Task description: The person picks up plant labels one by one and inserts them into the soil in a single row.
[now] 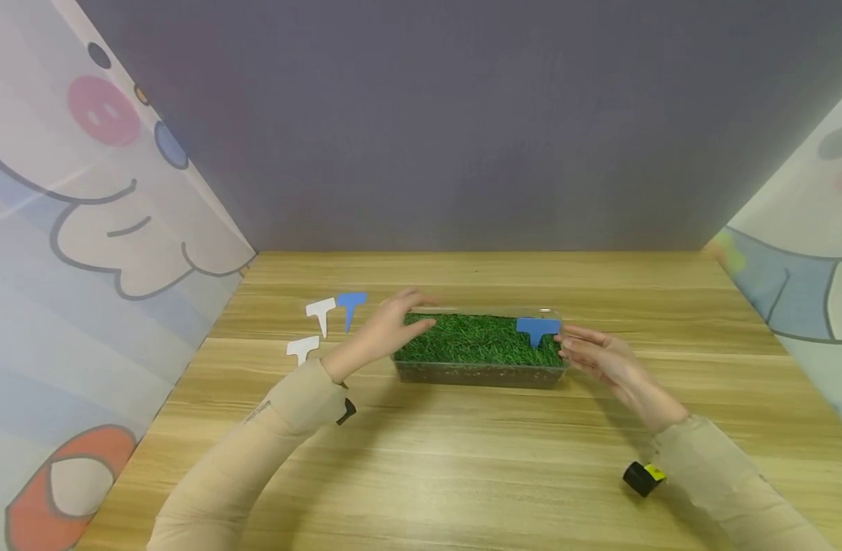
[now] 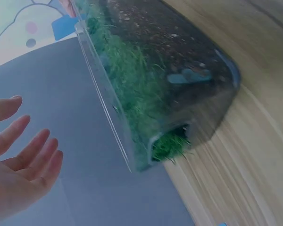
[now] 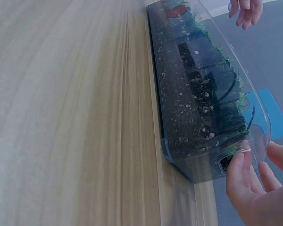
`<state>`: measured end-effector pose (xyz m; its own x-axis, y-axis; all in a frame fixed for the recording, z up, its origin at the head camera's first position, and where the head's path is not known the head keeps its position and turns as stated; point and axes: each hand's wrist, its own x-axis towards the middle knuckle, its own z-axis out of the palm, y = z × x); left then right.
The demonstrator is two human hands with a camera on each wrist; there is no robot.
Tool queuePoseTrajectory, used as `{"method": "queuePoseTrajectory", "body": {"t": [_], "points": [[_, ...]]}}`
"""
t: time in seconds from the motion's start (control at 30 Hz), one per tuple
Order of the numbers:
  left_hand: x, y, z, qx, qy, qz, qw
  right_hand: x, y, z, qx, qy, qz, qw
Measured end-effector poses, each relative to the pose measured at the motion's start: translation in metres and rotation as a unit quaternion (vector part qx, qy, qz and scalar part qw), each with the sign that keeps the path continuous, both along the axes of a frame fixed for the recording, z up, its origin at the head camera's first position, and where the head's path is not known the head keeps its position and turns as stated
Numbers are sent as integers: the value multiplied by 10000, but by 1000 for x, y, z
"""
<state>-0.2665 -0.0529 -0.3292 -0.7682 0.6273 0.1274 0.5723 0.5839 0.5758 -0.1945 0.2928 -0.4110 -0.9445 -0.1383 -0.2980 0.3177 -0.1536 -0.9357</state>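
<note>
A clear plastic trough (image 1: 479,375) holds dark soil topped with green grass (image 1: 472,337). Near its right end a blue T-shaped plant label (image 1: 538,327) stands upright in the grass. My right hand (image 1: 610,363) is at the trough's right end; in the right wrist view its fingertips (image 3: 245,148) touch the end wall beside a cut-out, fingers fairly straight. My left hand (image 1: 389,325) hovers over the trough's left end. Its fingers (image 2: 37,141) are spread and loosely bent, holding nothing. The label's lower stem is hidden by grass.
Left of the trough lie two white T-shaped labels, one white label (image 1: 321,310) behind the other white label (image 1: 302,348), partly hidden by my left arm, and another blue label (image 1: 352,306). The wooden table (image 1: 421,474) meets a grey wall (image 1: 476,153) behind; patterned panels flank it.
</note>
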Motion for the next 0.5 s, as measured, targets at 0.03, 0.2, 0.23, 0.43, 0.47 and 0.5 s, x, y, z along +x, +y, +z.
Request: {"method": "queuePoseTrajectory", "body": {"t": [0.03, 0.2, 0.23, 0.43, 0.47, 0.5], "points": [[1, -3, -1, 52, 37, 0, 10000, 2, -3, 5, 50, -11, -23, 10000], [3, -16, -6, 259, 242, 93, 9993, 8, -13, 22, 45, -144, -155, 9998], [3, -19, -7, 266, 283, 137, 9992, 8, -13, 23, -7, -175, -179, 9997], [3, -39, -16, 329, 335, 432, 9980, 7, -12, 22, -69, -206, -204, 9996], [3, -43, -18, 337, 313, 476, 9978, 7, -12, 22, -62, -198, -203, 9996], [2, -46, -19, 335, 299, 501, 9977, 7, -12, 21, -60, -196, -205, 9996]]}}
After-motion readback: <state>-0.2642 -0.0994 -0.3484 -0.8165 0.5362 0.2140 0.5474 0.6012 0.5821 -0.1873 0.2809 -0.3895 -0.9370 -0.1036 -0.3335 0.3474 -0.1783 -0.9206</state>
